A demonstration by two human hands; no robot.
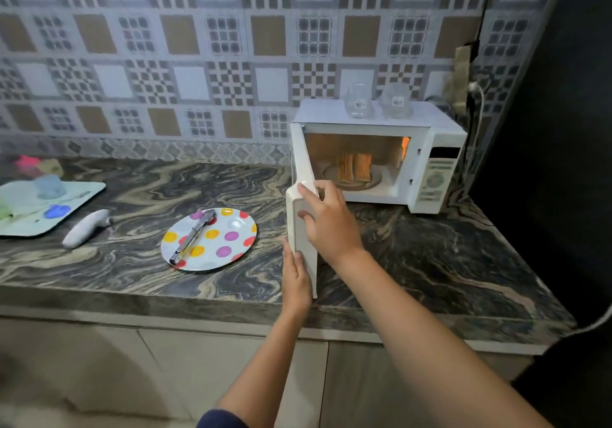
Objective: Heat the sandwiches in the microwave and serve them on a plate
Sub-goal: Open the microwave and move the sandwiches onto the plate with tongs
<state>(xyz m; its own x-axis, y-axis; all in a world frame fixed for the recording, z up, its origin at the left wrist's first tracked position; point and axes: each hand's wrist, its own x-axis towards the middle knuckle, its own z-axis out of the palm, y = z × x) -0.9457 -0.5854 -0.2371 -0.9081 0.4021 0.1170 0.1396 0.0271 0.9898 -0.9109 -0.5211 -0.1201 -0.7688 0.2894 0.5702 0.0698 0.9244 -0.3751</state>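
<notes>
Toward the surface's back right corner, inside the microwave (430,149), we are seeing two sandwiches (353,166) standing upright on the turntable, long axes vertical, straight beyond our hands. Our right hand (326,222) is curling around the open door (299,215)'s top edge, nearer them; our left hand (295,278) is pressing flat against its lower edge. One plate (228,248), carrying one pair of tongs (192,237), is sitting left of the door.

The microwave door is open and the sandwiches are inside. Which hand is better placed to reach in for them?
Probably the right hand. It grips the free edge of the microwave door, on the side facing the open cavity where the sandwiches stand. The left hand is lower, on the door's outer side, so the door blocks it.
</notes>
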